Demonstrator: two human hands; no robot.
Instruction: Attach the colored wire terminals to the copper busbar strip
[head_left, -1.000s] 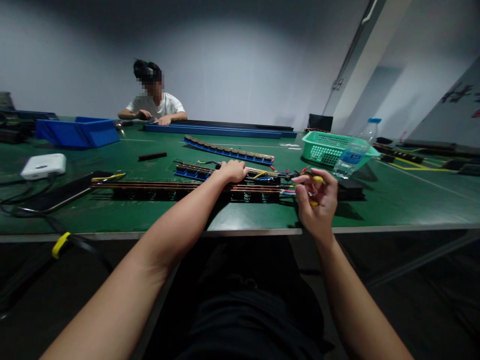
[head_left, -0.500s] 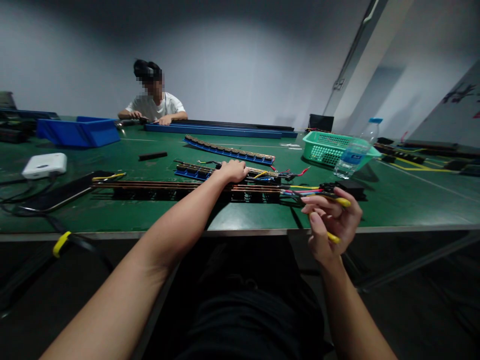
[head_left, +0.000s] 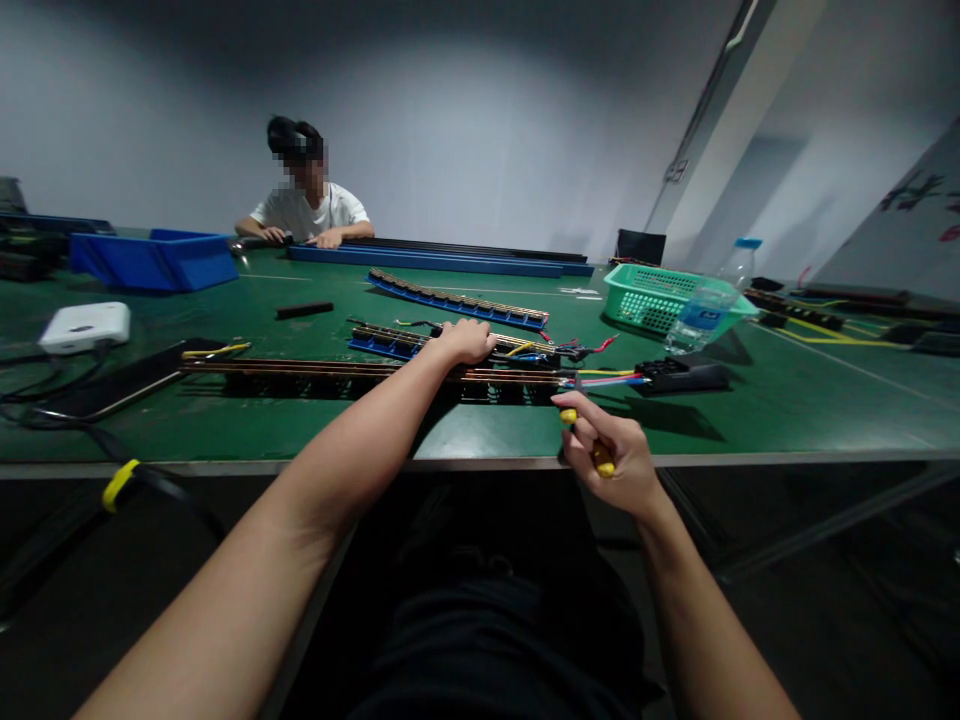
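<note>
My left hand lies over a long black strip with copper rails, its fingers curled down on it; the fingertips are hidden. Colored wires run from the strip's right end to a black connector block. My right hand is closed around yellow-handled pliers. Their dark jaws point up at the wires beside the strip's end; whether they touch a wire I cannot tell. Just behind lies a shorter blue-based strip with loose wire ends.
Another blue-based strip lies farther back. A green basket and a water bottle stand right. To the left are a blue bin, a white box and a phone. A co-worker sits across the table.
My right hand has moved left with the pliers, from beside the connector block to the wires at the strip's end, and its grip has closed. My left hand has stayed put.
</note>
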